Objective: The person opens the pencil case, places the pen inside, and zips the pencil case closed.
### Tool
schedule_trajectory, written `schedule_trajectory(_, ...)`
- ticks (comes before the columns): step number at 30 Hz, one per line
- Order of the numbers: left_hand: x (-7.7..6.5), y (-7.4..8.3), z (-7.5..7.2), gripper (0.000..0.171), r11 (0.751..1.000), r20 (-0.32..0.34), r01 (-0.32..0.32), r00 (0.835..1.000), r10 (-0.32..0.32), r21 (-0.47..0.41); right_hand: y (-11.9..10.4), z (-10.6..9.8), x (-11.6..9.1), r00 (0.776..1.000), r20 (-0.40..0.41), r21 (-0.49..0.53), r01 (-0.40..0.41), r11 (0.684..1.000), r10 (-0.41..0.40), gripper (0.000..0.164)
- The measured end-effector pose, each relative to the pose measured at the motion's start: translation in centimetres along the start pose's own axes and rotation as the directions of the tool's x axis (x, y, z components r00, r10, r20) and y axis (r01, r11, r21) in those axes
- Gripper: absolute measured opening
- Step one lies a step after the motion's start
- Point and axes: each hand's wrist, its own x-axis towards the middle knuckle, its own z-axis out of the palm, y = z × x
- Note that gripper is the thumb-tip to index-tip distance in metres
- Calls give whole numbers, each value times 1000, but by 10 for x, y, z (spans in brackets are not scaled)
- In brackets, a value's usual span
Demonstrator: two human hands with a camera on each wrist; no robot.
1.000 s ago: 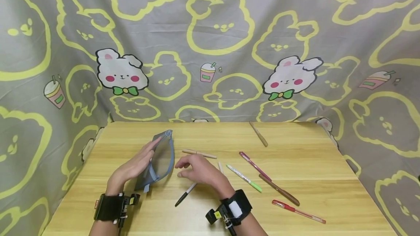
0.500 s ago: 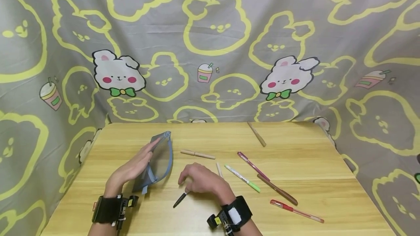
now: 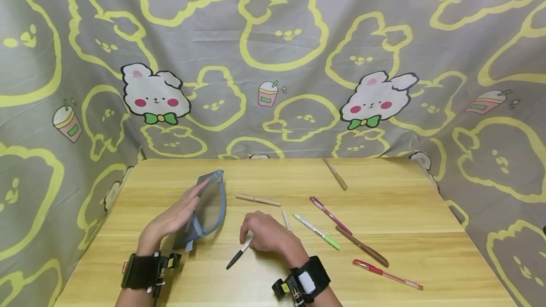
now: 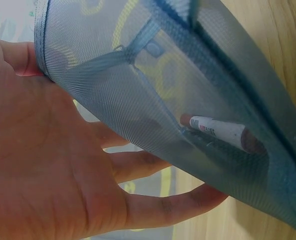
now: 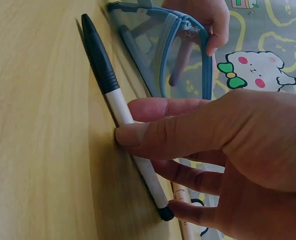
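1. The black-and-white marker (image 5: 119, 106) looks light, stiff and sturdy; its smooth round barrel may roll or slip. The white part near its middle seems the best place to hold.
2. The blue mesh pouch (image 3: 222, 200) looks light and floppy, likely to fold or slide under pressure; its rim should give the firmest hold.
3. The right hand (image 3: 266, 233) pinches the marker's white part between thumb and forefinger. The black cap sticks out toward the near left of the bench (image 3: 290, 179). I cannot tell whether the marker is clear of the surface.
4. The left hand (image 3: 177, 214) rests against the pouch with fingers straight, not curled round it.
5. The pouch stands between the bench's left edge and the marker, its mouth gaping toward the right hand; hand and pouch are apart.
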Motion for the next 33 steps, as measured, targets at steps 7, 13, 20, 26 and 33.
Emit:
schedule_trajectory(7, 0, 0, 0, 55, 1000, 6, 9, 1000, -9, -1, 0, 0, 0, 1000, 6, -9, 0, 1000, 0, 23)
schedule_trajectory(13, 0, 0, 1, 55, 1000, 10, 15, 1000, -15, -1, -1, 1, 1, 1000, 8, 33, -27, 999, 27, 20)
schedule_trajectory(20, 0, -1, 2, 55, 1000, 5, 7, 1000, -7, 0, 0, 1, 1, 999, -15, 69, -48, 997, 49, 19)
schedule_trajectory(26, -2, -1, 3, 55, 1000, 16, 13, 1000, -13, -8, 1, 1, 3, 998, -29, 107, -58, 993, 61, 18)
schedule_trajectory(33, -1, 0, 0, 55, 1000, 2, -14, 1000, 14, -6, 1, -7, 5, 997, -57, 106, -54, 993, 60, 15)
